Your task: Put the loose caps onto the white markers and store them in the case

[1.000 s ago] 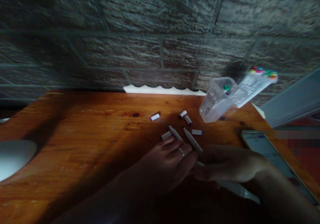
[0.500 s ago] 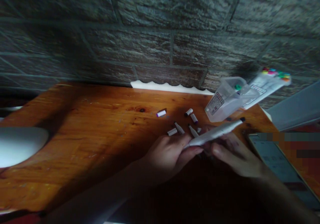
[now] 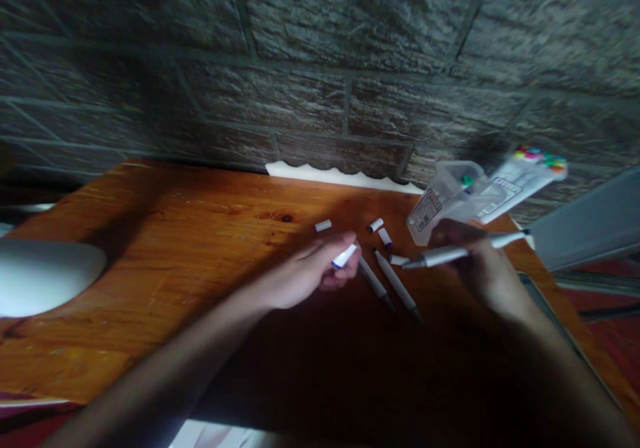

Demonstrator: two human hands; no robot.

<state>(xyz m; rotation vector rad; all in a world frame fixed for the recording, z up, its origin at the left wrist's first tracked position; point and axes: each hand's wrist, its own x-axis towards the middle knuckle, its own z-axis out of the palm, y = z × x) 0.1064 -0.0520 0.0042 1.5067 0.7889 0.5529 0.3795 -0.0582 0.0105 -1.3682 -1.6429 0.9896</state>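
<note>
Your left hand [image 3: 313, 269] pinches a small white blue-ended cap [image 3: 344, 256]. Your right hand [image 3: 475, 267] curls shut around a long white marker [image 3: 450, 255]. The label [image 3: 428, 209] on the clear plastic box [image 3: 450, 185] is too tiny to read.

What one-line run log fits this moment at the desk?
Left hand: white plastic blue-banded marker cap | right hand: slim white plastic marker | nearby: two slim markers

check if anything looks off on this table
A marker and a second marker appear to lie uncapped on the wooden table, with loose caps scattered nearby, so their tips look exposed.
</note>
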